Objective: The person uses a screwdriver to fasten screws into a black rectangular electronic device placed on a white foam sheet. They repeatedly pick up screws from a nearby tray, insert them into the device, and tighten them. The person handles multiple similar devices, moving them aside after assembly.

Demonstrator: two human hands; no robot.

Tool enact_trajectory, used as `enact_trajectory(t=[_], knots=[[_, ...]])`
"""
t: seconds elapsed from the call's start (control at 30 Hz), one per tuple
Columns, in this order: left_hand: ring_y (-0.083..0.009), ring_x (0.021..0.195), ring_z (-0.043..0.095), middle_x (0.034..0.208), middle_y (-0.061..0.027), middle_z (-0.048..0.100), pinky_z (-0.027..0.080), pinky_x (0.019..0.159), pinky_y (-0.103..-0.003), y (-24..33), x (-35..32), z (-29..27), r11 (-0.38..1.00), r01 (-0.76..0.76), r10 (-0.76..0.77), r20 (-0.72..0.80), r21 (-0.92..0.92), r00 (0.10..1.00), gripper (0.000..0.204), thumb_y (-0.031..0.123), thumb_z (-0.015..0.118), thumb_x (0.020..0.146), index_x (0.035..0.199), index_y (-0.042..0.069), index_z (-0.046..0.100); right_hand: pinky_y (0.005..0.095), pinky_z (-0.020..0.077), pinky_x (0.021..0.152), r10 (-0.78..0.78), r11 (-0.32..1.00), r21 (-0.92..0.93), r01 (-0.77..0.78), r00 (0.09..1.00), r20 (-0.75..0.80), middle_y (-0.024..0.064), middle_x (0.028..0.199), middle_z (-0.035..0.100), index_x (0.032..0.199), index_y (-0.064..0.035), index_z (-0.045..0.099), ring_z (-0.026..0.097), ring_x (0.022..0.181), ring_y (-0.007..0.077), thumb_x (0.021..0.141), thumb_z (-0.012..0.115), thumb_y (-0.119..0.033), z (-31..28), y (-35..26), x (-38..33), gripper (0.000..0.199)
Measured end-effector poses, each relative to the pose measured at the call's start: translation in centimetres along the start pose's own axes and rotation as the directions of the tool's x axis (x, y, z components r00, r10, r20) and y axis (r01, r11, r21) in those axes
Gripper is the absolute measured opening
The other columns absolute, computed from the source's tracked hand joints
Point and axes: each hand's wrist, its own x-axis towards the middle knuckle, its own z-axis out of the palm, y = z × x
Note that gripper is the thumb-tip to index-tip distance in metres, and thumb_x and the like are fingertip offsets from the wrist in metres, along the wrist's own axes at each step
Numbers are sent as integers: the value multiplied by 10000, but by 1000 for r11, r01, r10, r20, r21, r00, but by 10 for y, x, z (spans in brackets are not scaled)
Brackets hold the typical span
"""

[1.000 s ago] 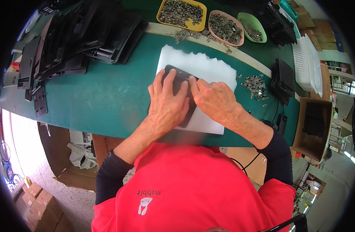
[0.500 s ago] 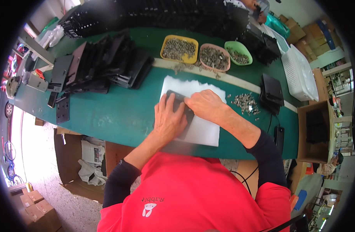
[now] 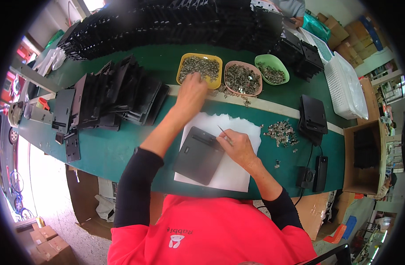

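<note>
1. At left of frame: leaning stack of black panels (image 3: 123,95), heaped and overlapping on the green table (image 3: 131,141).

2. Upper centre: left hand (image 3: 192,92), held over the near rim of the yellow tray (image 3: 214,84), fingers bent down and bunched close at the small metal pieces (image 3: 201,65). Too much hidden behind the knuckles; cannot tell of any piece pinched there.

3. Centre of frame: dark flat panel (image 3: 199,157), lying on the white foam sheet (image 3: 237,174), long axis slanting from upper right to lower left, slotted end toward the top. From the left hand, straight down the frame and well apart, with the pale strip (image 3: 273,107) across the gap.

4. Just right of centre: right hand (image 3: 238,147), fingers curled closed around a slim pointed tool (image 3: 224,133), tip aimed to upper left. Clearly the nearer hand, right at the panel's upper right corner, with most of the panel to lower left. Cannot tell touching from hovering.

5. Top, right of centre: pink tray (image 3: 243,63), then green bowl (image 3: 271,59), both filled with similar pieces.

6. Right of the sheet: loose metal pile (image 3: 282,134); farther right, short black stack (image 3: 314,115).
</note>
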Motion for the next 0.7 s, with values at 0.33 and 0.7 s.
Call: enact_trajectory(t=[0.33,0.7], knots=[[-399,993,612,1004,-219,608,535,842,-447,-24,19,27,997,-66,59,190,30,980,145,-51,550,763,836,-70,674,405,497,562,-15,999,-47,13,999,-46,155,672,632,827,-37,639,629,611,335,851,688,-181,3,6,-3,155],[-256,830,675,912,-99,684,541,734,-349,-57,18,34,910,178,-159,81,-374,984,102,131,717,804,853,50,757,417,498,563,-4,1000,-20,3,999,-52,170,650,627,810,-21,628,633,603,361,865,672,-215,2,2,-1,206]])
